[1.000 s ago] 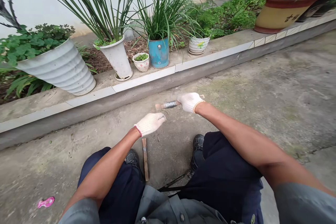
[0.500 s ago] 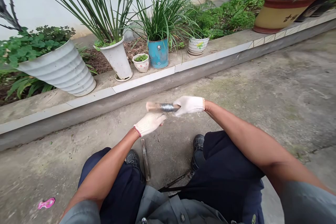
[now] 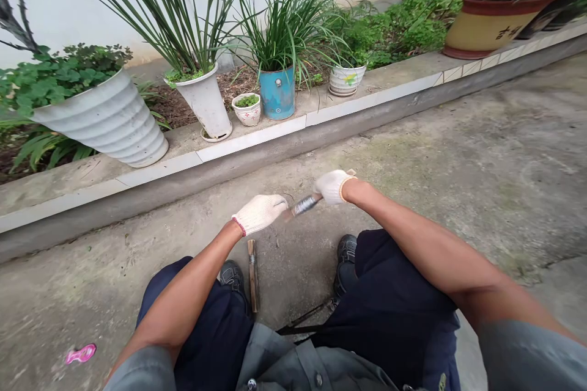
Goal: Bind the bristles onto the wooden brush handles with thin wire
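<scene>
My right hand (image 3: 332, 186), in a white knitted glove, is closed around a wooden stick with silvery wire (image 3: 305, 203) wound about its middle. The stick tilts, its lower end pointing at my left hand and blurred by motion; its other end shows behind the right wrist. My left hand (image 3: 261, 214), gloved too, is pinched closed beside that lower end. A thin dark strand, seemingly wire, shows at its fingertips. On the ground below, between my shoes, lies a second wooden stick (image 3: 253, 275) with a wire-like band near its upper end.
A low tiled kerb (image 3: 257, 143) runs across in front, bearing a ribbed white pot (image 3: 110, 122), a tall white pot (image 3: 206, 104), a blue pot (image 3: 277, 95) and other planters. A dark, thin tool-like object (image 3: 307, 316) lies near my right shoe. A pink item (image 3: 81, 354) lies at lower left.
The wire-wound stick has swung from nearly level to a slant, its free end dropping down and to the right. My right hand has turned and shifted slightly right; the left has barely moved.
</scene>
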`<state>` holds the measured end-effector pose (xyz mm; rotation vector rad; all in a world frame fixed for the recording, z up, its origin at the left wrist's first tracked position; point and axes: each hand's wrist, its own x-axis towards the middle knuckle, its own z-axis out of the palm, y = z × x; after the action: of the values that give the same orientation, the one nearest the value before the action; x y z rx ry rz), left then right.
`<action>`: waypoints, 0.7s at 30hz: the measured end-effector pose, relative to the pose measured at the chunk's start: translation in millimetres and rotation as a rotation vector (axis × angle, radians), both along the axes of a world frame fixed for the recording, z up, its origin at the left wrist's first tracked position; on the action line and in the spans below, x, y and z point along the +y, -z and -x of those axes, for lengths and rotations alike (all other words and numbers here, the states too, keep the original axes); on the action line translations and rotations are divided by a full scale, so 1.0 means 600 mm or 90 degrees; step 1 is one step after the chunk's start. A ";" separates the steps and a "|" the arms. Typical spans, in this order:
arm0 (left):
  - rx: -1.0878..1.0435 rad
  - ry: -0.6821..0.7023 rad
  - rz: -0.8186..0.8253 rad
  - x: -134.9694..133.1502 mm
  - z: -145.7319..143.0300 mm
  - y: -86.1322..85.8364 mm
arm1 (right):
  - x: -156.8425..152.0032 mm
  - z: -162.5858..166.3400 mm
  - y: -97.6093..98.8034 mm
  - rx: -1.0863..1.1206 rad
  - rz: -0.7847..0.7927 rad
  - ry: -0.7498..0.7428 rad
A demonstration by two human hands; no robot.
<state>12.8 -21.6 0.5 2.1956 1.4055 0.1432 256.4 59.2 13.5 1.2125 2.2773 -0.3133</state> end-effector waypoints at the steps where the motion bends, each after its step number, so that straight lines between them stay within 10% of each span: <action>1: -0.011 -0.002 0.003 0.002 0.003 0.000 | -0.004 -0.005 0.003 0.017 0.058 -0.051; 5: -0.045 -0.021 0.017 0.007 0.009 0.001 | -0.009 -0.024 0.004 0.191 0.217 -0.168; 9: -0.105 -0.013 0.037 0.005 0.005 0.004 | -0.008 -0.024 -0.015 0.349 0.223 -0.078; 15: -0.093 -0.059 0.038 -0.006 -0.005 -0.009 | 0.003 -0.004 -0.033 0.420 0.045 0.136; 21: -0.039 -0.039 0.058 -0.008 -0.007 -0.014 | 0.021 0.003 -0.023 0.188 -0.153 0.181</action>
<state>16.9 -26.5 8.6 2.0588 1.4191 0.1637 254.7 72.0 27.5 1.7199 2.4420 -0.3503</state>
